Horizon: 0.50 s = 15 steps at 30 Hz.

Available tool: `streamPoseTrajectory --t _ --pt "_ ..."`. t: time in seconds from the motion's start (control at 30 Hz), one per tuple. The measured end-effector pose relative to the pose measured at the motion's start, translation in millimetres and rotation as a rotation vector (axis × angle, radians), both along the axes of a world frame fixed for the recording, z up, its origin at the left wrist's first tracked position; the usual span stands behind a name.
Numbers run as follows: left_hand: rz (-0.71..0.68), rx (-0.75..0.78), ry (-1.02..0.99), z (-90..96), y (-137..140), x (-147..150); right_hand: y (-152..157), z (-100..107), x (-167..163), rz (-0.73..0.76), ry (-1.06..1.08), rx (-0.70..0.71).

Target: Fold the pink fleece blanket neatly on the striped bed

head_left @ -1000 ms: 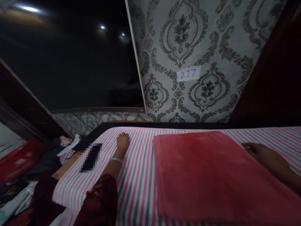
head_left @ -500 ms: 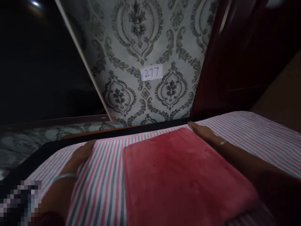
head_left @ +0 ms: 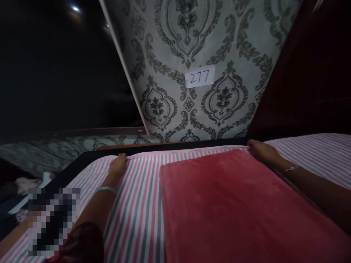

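A pink, white and grey striped cloth (head_left: pixel 134 197) is spread over a dark surface. On top of it lies a folded pink-red plush cloth (head_left: pixel 214 201), smooth and flat. My left hand (head_left: pixel 118 166) is closed on the far edge of the striped cloth, left of the plush cloth. At the same far edge my right hand (head_left: pixel 263 152) is closed on the striped cloth, beside the plush cloth's far right corner. The fingertips of both hands are partly hidden. Each wrist wears a bangle.
A black border (head_left: pixel 175 147) runs behind the striped cloth. Patterned wallpaper (head_left: pixel 175 91) carries a paper label (head_left: pixel 200 76) reading 277. A large black screen (head_left: pixel 63 73) stands at left, a dark red panel (head_left: pixel 304 84) at right. Another person, blurred out, is at lower left.
Both hands, which lay flatter near the far edge, now have their fingers curled onto the striped cloth there. The whole view has shifted, with things appearing farther right.
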<state>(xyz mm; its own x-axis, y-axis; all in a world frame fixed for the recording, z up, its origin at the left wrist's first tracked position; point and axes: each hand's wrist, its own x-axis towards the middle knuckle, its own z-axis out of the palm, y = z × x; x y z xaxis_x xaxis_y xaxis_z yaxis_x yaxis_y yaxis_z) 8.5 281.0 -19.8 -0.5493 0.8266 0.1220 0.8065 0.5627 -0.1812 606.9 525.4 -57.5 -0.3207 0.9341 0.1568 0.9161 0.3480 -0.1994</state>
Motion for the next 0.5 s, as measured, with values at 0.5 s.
streamPoseTrajectory --t 0.5 --pt "0.089 0.08 0.066 -9.2 56 -20 48 -6 -37 -0.05 0.021 0.102"
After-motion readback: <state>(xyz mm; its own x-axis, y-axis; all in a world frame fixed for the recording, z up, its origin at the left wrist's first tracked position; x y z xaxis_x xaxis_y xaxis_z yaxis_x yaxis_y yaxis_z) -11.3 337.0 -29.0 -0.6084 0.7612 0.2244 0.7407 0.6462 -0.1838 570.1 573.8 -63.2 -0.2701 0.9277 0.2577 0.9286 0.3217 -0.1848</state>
